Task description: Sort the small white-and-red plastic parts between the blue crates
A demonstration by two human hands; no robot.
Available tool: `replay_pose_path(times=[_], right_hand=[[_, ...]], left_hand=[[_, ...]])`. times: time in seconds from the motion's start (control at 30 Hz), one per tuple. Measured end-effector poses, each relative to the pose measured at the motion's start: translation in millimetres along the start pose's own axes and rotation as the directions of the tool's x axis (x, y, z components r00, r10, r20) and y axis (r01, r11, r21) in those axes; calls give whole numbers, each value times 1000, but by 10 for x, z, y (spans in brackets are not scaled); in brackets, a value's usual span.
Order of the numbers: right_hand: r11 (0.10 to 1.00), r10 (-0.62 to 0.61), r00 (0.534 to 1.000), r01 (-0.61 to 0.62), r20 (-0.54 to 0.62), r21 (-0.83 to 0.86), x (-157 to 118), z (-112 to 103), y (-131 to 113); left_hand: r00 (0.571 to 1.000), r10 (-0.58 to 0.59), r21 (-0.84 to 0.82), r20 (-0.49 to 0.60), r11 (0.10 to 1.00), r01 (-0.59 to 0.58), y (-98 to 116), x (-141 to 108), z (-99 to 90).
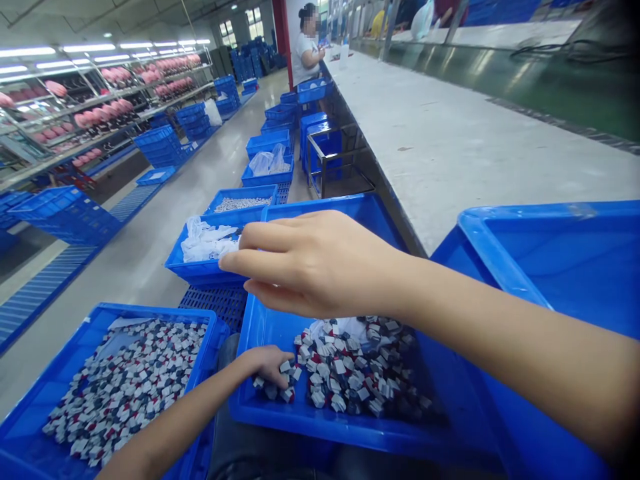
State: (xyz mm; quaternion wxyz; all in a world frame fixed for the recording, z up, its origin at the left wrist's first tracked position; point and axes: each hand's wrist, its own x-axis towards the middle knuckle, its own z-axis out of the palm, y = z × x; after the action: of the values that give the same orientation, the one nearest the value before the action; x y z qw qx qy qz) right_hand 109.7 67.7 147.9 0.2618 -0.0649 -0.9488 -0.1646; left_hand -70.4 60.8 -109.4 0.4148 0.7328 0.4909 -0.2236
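My right hand is raised in the foreground above a blue bin, its back toward me. Its fingers are bent together, and their tips are partly turned away, so what they pinch, if anything, is hidden. Lower down, inside that bin, my left hand has its thumb and index finger around a few small grey-and-white pieces, over a little cluster at the near left corner. A larger heap of such pieces, white, dark grey and red, lies to its right, with a white plastic bag partly beneath it.
Another blue bin full of similar pieces stands at my left. A bin with white bags sits ahead. On the right are a large blue bin and a long white worktable. A person stands at its far end.
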Motion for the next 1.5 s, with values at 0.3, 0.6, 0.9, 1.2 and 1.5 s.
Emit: replay_pose_path(times=[0.3, 0.6, 0.9, 1.2, 1.5], right_hand=[[965, 189, 949, -227, 254, 128, -6, 20, 43], [912, 99, 797, -312, 595, 267, -106, 225, 147], [927, 138, 879, -277, 456, 254, -53, 195, 139], [948, 163, 858, -273, 487, 163, -46, 263, 122], [925, 339, 881, -376, 331, 54, -18, 173, 79]], left_hand=[[884, 177, -504, -432, 766, -400, 299, -520, -155], [601, 180, -564, -778, 220, -796, 723, -1003, -427], [554, -141, -571, -820, 150, -807, 871, -1192, -434], [534, -281, -566, -797, 43, -823, 973, -1132, -479], [475, -223, -416, -851, -267, -869, 928, -1195, -410]])
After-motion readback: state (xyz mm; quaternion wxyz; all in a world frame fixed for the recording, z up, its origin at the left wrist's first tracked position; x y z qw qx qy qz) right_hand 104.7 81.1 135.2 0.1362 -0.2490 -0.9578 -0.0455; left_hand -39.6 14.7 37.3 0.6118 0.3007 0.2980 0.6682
